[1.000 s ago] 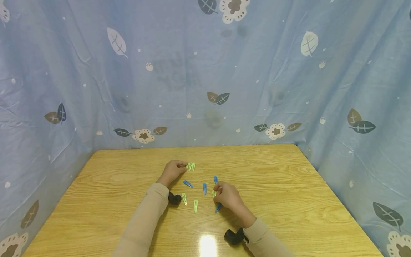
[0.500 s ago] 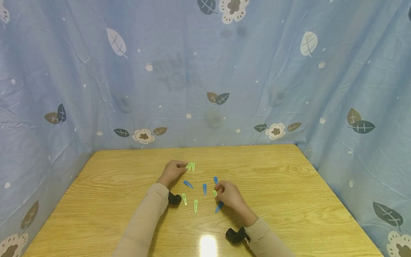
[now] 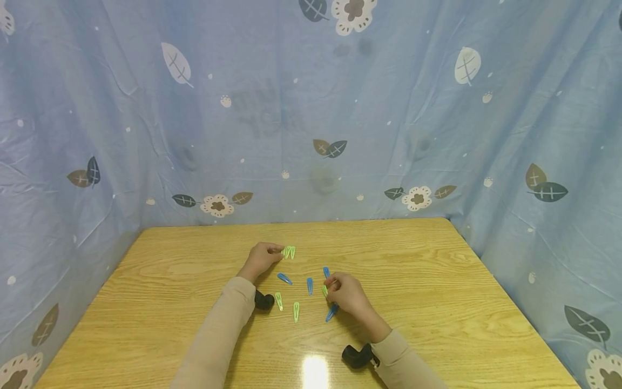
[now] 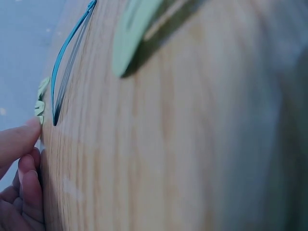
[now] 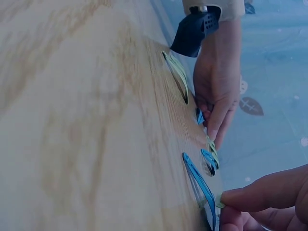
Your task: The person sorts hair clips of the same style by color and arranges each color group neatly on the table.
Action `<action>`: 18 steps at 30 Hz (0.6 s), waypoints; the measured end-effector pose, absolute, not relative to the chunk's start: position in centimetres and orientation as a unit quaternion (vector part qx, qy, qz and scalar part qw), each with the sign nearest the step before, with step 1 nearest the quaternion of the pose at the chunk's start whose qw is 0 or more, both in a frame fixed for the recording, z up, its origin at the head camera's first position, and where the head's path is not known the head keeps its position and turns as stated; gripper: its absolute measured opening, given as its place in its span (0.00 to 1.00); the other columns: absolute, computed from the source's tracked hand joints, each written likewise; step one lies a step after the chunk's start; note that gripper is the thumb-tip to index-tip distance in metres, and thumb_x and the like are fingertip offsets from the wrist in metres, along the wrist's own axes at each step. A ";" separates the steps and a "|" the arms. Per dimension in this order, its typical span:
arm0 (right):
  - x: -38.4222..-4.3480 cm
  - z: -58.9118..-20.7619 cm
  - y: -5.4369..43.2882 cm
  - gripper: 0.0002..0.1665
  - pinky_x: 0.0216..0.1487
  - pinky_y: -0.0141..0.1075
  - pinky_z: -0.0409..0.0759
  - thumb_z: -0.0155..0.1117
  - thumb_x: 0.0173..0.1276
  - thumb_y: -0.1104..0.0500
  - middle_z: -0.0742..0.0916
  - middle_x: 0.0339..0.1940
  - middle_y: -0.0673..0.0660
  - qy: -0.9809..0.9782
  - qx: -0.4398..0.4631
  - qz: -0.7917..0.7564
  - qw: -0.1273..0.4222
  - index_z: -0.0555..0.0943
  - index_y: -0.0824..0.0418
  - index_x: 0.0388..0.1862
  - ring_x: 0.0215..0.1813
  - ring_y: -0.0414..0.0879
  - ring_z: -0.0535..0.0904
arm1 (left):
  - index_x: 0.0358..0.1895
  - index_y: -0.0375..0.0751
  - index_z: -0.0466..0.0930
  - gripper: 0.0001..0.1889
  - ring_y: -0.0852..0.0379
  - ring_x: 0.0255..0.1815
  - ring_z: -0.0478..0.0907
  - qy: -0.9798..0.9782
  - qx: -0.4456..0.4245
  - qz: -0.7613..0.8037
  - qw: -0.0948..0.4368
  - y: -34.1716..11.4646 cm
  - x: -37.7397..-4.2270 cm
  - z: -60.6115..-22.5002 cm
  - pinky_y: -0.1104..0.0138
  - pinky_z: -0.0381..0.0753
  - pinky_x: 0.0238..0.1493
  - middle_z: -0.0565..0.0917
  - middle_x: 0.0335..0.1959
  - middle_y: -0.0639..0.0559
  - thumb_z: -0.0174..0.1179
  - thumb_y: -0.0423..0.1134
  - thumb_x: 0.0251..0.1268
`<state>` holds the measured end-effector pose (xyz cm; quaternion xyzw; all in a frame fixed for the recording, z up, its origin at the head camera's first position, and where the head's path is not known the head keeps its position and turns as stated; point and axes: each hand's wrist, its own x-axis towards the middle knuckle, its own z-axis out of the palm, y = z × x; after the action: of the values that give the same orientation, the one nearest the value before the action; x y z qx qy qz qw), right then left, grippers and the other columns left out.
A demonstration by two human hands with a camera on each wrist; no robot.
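At the back middle of the table, several light-green snap hair clips [image 3: 292,252] lie side by side in a row. My left hand [image 3: 261,261] pinches the row's leftmost clip [image 4: 40,118] with thumb and forefinger, partly covering it. To the right my right hand [image 3: 347,293] pinches another green hair clip [image 3: 324,290] by its end. A blue clip [image 3: 326,273] lies just beyond that hand, and another blue clip [image 3: 332,313] lies partly under it. Between the hands are two more blue clips, one slanted [image 3: 284,279] and one upright in view [image 3: 310,286].
Two loose green clips, one on the left [image 3: 279,301] and one on the right [image 3: 296,312], lie nearer me on the wooden table [image 3: 413,259]. A black wrist device [image 3: 357,356] sits at each cuff. A patterned blue curtain [image 3: 272,124] surrounds the table.
My right hand has shifted slightly away from me and to the right with the green clip, uncovering more of the blue clip beneath. The left hand stays put.
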<state>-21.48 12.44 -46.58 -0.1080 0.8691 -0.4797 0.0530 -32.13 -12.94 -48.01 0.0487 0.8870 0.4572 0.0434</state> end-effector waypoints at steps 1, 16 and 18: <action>-21.6 -46.6 12.5 0.14 0.19 0.22 0.64 0.58 0.56 0.72 0.78 0.23 0.52 0.866 -0.107 -0.485 0.056 0.79 0.71 0.43 0.21 0.40 0.70 | 0.53 0.43 0.82 0.16 0.45 0.55 0.76 0.887 0.048 0.457 0.044 -12.9 -32.1 -48.0 0.51 0.75 0.57 0.81 0.55 0.43 0.63 0.38 0.62; -21.8 -44.8 12.4 0.21 0.36 0.31 0.77 0.59 0.62 0.71 0.80 0.34 0.62 0.771 -0.073 -0.626 0.096 0.74 0.74 0.55 0.33 0.44 0.74 | 0.54 0.45 0.82 0.17 0.46 0.54 0.76 0.889 0.044 0.454 0.048 -13.0 -32.1 -47.8 0.53 0.76 0.56 0.81 0.54 0.45 0.63 0.38 0.62; -21.6 -43.9 12.1 0.21 0.38 0.34 0.78 0.59 0.62 0.72 0.80 0.34 0.62 0.770 -0.064 -0.627 0.095 0.74 0.74 0.55 0.33 0.45 0.75 | 0.54 0.45 0.82 0.16 0.45 0.55 0.76 0.888 0.042 0.455 0.050 -13.0 -32.1 -47.8 0.53 0.76 0.57 0.81 0.54 0.45 0.63 0.38 0.62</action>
<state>-21.60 12.11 -43.93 -0.0640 0.7702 -0.6275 0.0948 -32.09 -12.99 -47.83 0.0421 0.8880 0.4552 0.0502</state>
